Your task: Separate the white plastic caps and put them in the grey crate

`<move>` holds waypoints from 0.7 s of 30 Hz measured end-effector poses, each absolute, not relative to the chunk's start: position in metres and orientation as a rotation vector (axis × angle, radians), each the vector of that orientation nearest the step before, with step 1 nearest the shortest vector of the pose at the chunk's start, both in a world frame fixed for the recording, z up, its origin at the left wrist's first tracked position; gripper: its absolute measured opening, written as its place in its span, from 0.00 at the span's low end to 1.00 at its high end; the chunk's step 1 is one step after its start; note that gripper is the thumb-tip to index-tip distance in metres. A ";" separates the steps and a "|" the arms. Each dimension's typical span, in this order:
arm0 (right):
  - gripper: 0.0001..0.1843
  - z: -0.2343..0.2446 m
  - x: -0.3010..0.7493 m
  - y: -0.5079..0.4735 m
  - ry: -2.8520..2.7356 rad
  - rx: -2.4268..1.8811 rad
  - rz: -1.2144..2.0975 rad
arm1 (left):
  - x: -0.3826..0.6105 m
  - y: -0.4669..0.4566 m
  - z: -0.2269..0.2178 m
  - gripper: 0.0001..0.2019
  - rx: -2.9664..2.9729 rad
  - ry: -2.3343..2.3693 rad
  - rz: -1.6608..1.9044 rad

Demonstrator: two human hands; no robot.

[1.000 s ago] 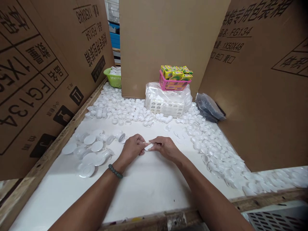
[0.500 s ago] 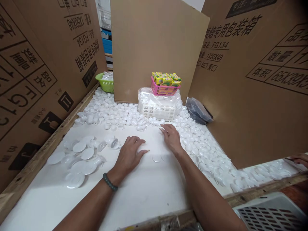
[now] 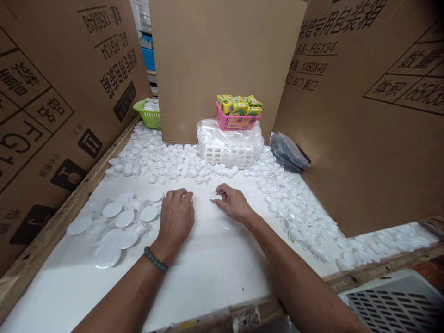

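Observation:
My left hand (image 3: 176, 215), with a beaded bracelet on its wrist, is closed beside a loose group of white toy saucers (image 3: 125, 218). Its fingers curl down, and whatever they hold, if anything, is hidden. Across a short gap, my right hand (image 3: 234, 203) pinches a small white piece (image 3: 218, 197) between thumb and fingers, just above the white tabletop (image 3: 208, 263). The piece is too small and pale to tell its exact shape. A flat white disc (image 3: 225, 224) lies on the table just below my right hand.
Small white toy cups (image 3: 180, 159) crowd the back; more white pieces (image 3: 301, 222) spread along the right. A pink basket (image 3: 239, 122) of yellow boxes stands on a plastic-wrapped pack (image 3: 229, 148). Cardboard (image 3: 225, 60) walls surround the table. A green basket (image 3: 149, 115) stands back left.
My right hand has come left and its fingers have closed on a small white piece. My left hand has shifted slightly left and its spread fingers have curled in.

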State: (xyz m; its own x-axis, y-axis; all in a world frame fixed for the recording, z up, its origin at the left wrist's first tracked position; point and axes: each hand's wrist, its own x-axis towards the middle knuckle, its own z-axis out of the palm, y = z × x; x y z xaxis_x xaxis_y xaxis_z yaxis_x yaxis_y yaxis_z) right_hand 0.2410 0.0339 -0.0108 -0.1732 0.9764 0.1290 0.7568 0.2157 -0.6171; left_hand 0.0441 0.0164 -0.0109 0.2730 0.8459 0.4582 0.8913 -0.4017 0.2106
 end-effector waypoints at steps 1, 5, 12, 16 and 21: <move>0.18 -0.011 0.242 0.034 -1.951 -1.581 0.578 | 0.047 0.016 -0.012 0.12 -2.486 -1.611 -0.799; 0.16 -0.013 0.249 0.040 -1.855 -1.587 0.483 | 0.060 0.018 -0.017 0.12 -2.677 -1.447 -0.797; 0.12 -0.013 0.250 0.040 -2.002 -1.661 0.321 | 0.068 0.019 -0.018 0.08 -2.859 -1.341 -0.840; 0.12 -0.006 0.249 0.032 -2.170 -1.624 0.329 | 0.070 0.015 -0.020 0.10 -2.866 -1.491 -0.883; 0.11 -0.002 0.242 0.024 -2.334 -1.564 0.326 | 0.071 0.018 -0.028 0.16 -2.867 -1.646 -0.949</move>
State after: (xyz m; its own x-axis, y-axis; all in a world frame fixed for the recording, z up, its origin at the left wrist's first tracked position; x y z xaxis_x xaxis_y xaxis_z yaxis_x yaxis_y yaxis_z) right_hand 0.2422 0.0236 -0.0019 -0.3547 0.9259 0.1302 0.8548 0.3776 -0.3561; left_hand 0.0710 0.0181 -0.0277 0.4029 0.8613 0.3097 0.6993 -0.5080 0.5029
